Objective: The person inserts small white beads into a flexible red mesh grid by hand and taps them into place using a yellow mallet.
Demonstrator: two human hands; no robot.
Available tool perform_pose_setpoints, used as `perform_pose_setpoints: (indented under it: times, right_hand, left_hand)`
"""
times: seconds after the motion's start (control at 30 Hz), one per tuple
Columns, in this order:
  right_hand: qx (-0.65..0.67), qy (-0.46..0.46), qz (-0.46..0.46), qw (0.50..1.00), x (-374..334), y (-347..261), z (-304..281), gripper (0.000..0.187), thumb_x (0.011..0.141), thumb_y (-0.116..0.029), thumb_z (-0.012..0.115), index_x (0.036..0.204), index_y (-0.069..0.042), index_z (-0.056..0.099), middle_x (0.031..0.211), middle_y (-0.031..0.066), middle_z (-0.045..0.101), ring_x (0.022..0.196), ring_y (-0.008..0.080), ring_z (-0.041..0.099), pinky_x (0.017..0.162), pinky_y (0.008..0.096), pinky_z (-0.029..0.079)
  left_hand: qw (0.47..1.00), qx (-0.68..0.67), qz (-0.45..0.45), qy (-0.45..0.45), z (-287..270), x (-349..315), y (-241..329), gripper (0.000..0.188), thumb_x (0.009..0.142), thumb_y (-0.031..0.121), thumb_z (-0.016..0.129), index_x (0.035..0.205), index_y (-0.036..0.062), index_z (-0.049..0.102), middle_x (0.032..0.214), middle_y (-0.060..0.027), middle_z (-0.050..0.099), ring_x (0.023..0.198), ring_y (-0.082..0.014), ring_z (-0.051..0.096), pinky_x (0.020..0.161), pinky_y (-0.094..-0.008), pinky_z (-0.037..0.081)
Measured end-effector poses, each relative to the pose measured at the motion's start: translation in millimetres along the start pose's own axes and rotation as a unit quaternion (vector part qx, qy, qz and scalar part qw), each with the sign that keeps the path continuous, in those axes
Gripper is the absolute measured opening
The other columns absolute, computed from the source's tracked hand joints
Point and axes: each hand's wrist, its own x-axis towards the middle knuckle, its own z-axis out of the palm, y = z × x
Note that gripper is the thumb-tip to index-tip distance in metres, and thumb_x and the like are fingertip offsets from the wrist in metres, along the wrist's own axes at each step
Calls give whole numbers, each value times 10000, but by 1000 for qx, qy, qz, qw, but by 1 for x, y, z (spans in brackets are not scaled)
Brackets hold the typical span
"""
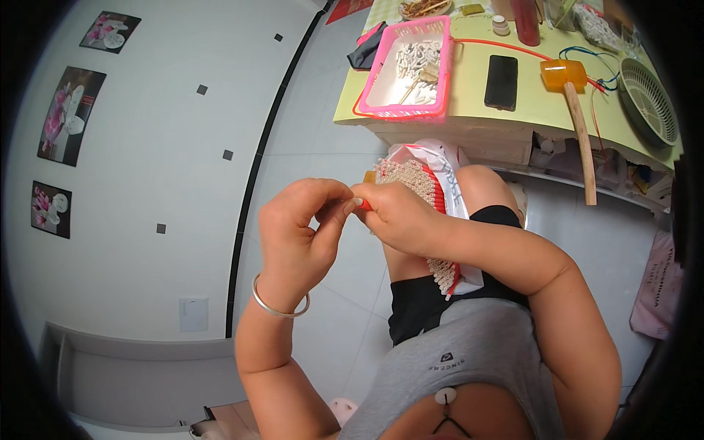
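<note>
My left hand (pixel 297 220), with a bangle on its wrist, is closed, its thumb and fingertips pinched at a small whitish piece (pixel 358 202). Right against it, my right hand (pixel 400 216) is closed around a small red piece (pixel 364 206), mostly hidden by the fingers. The two hands touch at the fingertips above my lap. Beneath my right forearm lies a thick bundle of thin sticks (pixel 408 176), pale at the ends and red along the sides. The bundle rests across my thighs on a white plastic sheet or bag (pixel 449 176).
On the yellow-green table (pixel 469 92) ahead stand a pink basket (pixel 449 88) of small white pieces, a black phone (pixel 501 82) and a green strainer basket (pixel 645 103). An orange-headed mallet (pixel 576 95) has its handle jutting over the edge. A pink bag (pixel 656 293) is at right.
</note>
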Motion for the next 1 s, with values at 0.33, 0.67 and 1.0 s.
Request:
perform_pose_setpoints:
  times: [0.33, 0.67, 1.0]
  right_hand:
    - [-14, -32, 37, 999, 5, -3, 1, 144, 914, -104, 532, 968, -14, 630, 821, 217, 662, 794, 408, 637, 689, 448, 504]
    - [-10, -53, 60, 997, 3, -2, 1, 162, 881, -49, 542, 1003, 13, 627, 909, 198, 697, 848, 377, 670, 724, 423, 531]
    - [45, -63, -4, 997, 9, 9, -27, 238, 973, -174, 540, 1081, 34, 578, 922, 140, 667, 812, 217, 651, 722, 338, 502]
  left_hand:
    - [996, 76, 33, -21, -4, 3, 2, 125, 749, -104, 690, 813, 2, 672, 721, -86, 671, 609, -174, 629, 563, -260, 491]
    - [999, 32, 13, -37, 5, 1, -9, 136, 739, -90, 682, 821, 18, 689, 704, -108, 665, 593, -212, 636, 537, -281, 495]
    - [957, -231, -99, 141, 27, -30, -32, 152, 917, -21, 595, 1067, -46, 597, 815, -93, 664, 669, -116, 577, 633, -239, 500]
